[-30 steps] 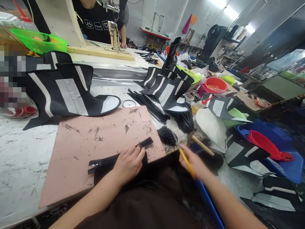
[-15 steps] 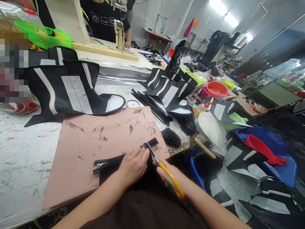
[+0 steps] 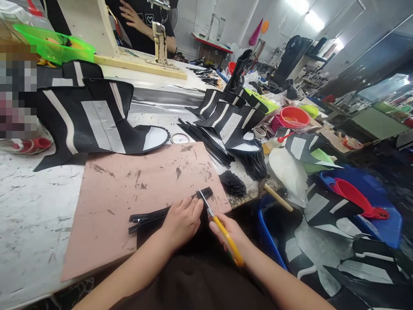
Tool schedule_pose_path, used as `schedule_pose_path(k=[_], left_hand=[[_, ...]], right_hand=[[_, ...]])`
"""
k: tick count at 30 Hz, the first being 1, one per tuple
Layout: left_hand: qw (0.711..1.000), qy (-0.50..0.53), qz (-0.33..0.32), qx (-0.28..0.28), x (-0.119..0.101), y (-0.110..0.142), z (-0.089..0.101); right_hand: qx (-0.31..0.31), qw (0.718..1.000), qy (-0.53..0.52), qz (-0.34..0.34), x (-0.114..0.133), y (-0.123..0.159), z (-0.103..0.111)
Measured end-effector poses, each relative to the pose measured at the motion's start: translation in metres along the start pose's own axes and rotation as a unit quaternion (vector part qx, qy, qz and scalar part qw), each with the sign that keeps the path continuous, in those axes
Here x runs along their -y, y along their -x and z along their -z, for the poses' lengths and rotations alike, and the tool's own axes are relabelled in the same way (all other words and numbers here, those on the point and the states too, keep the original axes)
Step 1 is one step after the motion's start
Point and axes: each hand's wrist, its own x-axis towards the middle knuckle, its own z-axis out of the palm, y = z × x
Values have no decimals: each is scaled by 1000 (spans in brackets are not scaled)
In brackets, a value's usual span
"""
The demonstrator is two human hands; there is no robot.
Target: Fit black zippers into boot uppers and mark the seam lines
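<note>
Left hand (image 3: 182,220) clasps black zipper (image 3: 149,216) (curled over it); right hand (image 3: 234,230) grips yellow-handled scissors (image 3: 223,231).

Left hand (image 3: 183,219) covers the middle of the black zipper strips (image 3: 151,215); I can't count layers under it. Right hand (image 3: 236,232) hides part of the scissors' (image 3: 226,238) grip. Can't tell if the blades bite or just lie over the strip. Both forearms run off my bottom edge. Co-worker (image 3: 137,36): head cut off up top. Pixelated patch (image 3: 19,90) at left masks whatever's behind.
</note>
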Motion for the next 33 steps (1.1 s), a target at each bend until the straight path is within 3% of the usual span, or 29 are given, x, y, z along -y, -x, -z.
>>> schedule_pose_path(k=[5, 10, 13, 15, 18, 22, 24, 27, 29, 33], left_hand=[[1000, -10, 1, -7, 1, -2, 1], [1000, -14, -12, -21, 3, -5, 0], [999, -22, -13, -34, 4, -7, 0], [999, -25, -15, -32, 4, -7, 0], [999, -29, -18, -15, 4, -7, 1], [999, -39, -22, 7, 4, -6, 3], [999, -45, -26, 3, 4, -6, 4], [998, -50, -28, -3, 5, -6, 5], [998, -49, -26, -4, 5, -6, 5], [999, -41, -18, 1, 5, -7, 5]], right_hand=[[-9, 996, -84, -10, 9, 6, 9], [-31, 992, -122, -24, 14, 6, 58], [-106, 994, -31, -21, 9, 4, 88], [-156, 985, 80, 0, 8, 0, 96], [-184, 959, 206, 67, 18, -12, 87], [-177, 918, 302, 188, 47, -44, 55], [-169, 885, 382, 204, 60, -62, 40], [-172, 849, 469, 170, 70, -78, 30], [-182, 854, 465, 149, 71, -81, 34], [-207, 906, 365, 49, 61, -77, 69]])
